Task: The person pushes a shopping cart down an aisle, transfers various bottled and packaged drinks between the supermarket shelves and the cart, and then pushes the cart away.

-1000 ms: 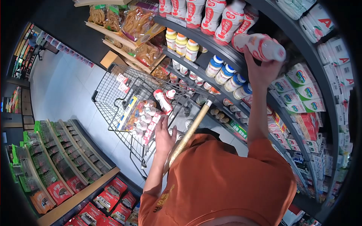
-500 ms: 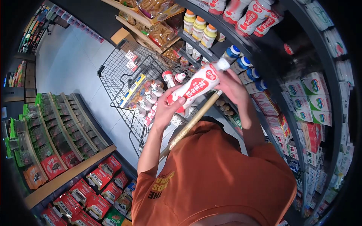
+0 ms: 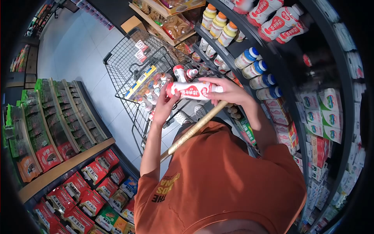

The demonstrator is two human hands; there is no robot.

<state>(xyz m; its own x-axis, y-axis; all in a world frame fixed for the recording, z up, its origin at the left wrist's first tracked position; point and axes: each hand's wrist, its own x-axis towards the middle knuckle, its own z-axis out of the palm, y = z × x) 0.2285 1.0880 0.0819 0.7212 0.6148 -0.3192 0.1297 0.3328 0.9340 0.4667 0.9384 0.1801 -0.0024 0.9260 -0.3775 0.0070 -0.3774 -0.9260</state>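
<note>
A: Where is the bottle (image 3: 193,90) now?
B: It is between the two hands, lying almost level above the near end of the shopping cart (image 3: 106,61).
A: How do the fingers stand?
B: The left hand (image 3: 165,106) has its fingers closed about the red bottom end, with the thumb on the front. The right hand (image 3: 233,93) is gripping the white cap end.
A: And its shape?
B: It is long and rounded, with a smooth, shiny surface, white with red patches and printed characters.
A: What is around it?
B: The cart is of thin black wire, in open mesh. Its handle (image 3: 198,125) is a round, pale golden bar, mottled on the surface. Inside lies another red-and-white bottle (image 3: 179,73), near small bottles (image 3: 150,96). To the right, rounded bottles with ridged blue caps (image 3: 255,68) stand on a dark shelf (image 3: 212,39).
</note>
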